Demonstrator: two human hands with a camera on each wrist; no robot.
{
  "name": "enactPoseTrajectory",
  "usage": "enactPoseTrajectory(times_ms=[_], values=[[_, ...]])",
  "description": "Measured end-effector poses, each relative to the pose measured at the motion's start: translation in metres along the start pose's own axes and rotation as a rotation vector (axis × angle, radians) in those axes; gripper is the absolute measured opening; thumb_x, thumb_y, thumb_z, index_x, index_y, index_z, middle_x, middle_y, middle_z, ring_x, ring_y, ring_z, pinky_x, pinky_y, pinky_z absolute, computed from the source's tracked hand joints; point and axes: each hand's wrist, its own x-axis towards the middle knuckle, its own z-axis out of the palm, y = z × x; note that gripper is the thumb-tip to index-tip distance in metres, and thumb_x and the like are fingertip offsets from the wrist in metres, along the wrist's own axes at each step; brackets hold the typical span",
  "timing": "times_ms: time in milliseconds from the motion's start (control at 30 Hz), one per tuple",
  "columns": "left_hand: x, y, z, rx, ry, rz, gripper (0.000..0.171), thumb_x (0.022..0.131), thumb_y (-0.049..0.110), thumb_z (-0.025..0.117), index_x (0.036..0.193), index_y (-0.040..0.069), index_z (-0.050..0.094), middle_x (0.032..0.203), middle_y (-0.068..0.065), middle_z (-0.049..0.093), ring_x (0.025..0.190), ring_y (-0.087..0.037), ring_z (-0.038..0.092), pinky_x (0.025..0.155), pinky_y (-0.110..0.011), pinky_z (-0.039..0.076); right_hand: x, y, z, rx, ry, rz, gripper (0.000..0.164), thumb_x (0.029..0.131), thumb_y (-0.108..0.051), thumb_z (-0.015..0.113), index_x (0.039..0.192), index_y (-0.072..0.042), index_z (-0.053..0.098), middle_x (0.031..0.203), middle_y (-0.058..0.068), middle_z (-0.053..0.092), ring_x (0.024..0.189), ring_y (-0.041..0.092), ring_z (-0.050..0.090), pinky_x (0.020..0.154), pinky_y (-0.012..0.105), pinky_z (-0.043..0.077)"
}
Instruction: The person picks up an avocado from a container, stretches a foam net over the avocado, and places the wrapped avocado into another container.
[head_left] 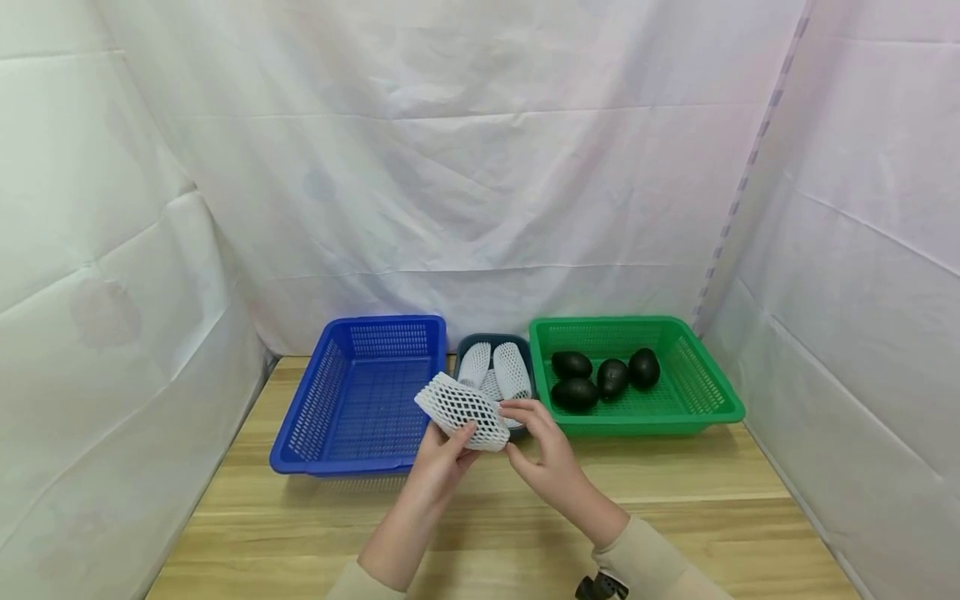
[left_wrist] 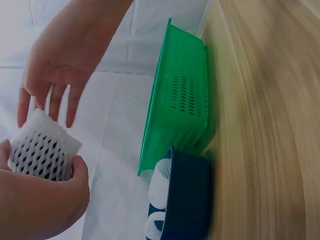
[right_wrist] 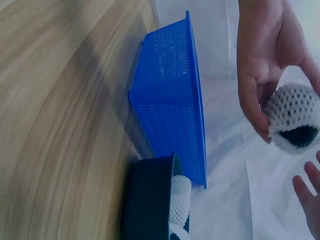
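The left hand point(head_left: 442, 457) is grasping a white net point(head_left: 463, 410), its thumb lying across the near face and its fingers curling underneath. A dark fruit point(right_wrist: 300, 136) is showing at the net's mouth in the right wrist view. The net is hanging over the near side of the dark bin point(left_wrist: 187, 195), partly hiding it in the head view, and is tilting downward to the right.

The right hand point(head_left: 547, 450) is gripping nothing: its fingers are stretching out loosely toward the net's right end, the thumb standing apart below them. Whether the fingertips are touching the net, I cannot tell for sure. The left forearm is slanting up and rightward toward the bin, while the right forearm, in a pale sleeve point(head_left: 667, 562), is slanting up and leftward toward it, so both wrists are lying on the bin's near side, above the counter point(head_left: 480, 533).

More nets point(head_left: 512, 372) are lying inside the bin. On the bin's left, a blue basket point(head_left: 378, 417) is sitting just beside it; on its right, a green basket point(head_left: 645, 428) is holding four dark fruits point(head_left: 612, 379), clustering toward the bin's side.
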Motion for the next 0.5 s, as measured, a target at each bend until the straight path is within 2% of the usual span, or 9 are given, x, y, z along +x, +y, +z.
enactPoseTrajectory(times_ms=[100,233,367,500], values=[[0.000,0.001,0.000,0.060,0.007,-0.002,0.073,0.093,0.003,0.061,0.149,-0.001,0.015,0.142,-0.027,0.035,0.121,-0.026,0.050,0.105,-0.043,0.040,-0.002,0.002,0.001,-0.029,0.004,-0.052,0.043,0.080,0.013,0.069,0.119,-0.002,0.065,0.127,0.014,0.057,0.117,0.031,0.052,0.102,0.025,0.040],[-0.002,0.003,-0.002,0.129,0.014,-0.008,0.078,0.091,0.004,0.064,0.150,-0.002,0.013,0.145,-0.030,0.032,0.128,-0.033,0.044,0.106,-0.044,0.038,-0.003,0.002,0.003,-0.031,0.013,-0.064,0.039,0.084,0.006,0.070,0.121,-0.005,0.065,0.128,0.011,0.059,0.119,0.029,0.052,0.101,0.029,0.042],[-0.004,0.007,-0.007,0.153,0.019,-0.016,0.078,0.093,0.006,0.063,0.151,-0.004,0.011,0.146,-0.034,0.031,0.128,-0.038,0.046,0.104,-0.043,0.041,-0.005,0.004,0.005,-0.002,0.023,0.009,0.044,0.085,0.005,0.071,0.126,-0.006,0.061,0.131,0.010,0.057,0.116,0.028,0.054,0.093,0.037,0.050],[-0.005,0.013,-0.014,0.168,0.029,-0.023,0.071,0.095,0.008,0.060,0.149,-0.003,0.016,0.137,-0.035,0.040,0.113,-0.032,0.058,0.096,-0.037,0.049,-0.006,0.004,0.008,0.063,0.000,0.164,0.047,0.088,0.000,0.070,0.132,-0.009,0.056,0.130,0.007,0.057,0.108,0.024,0.059,0.088,0.041,0.052]])
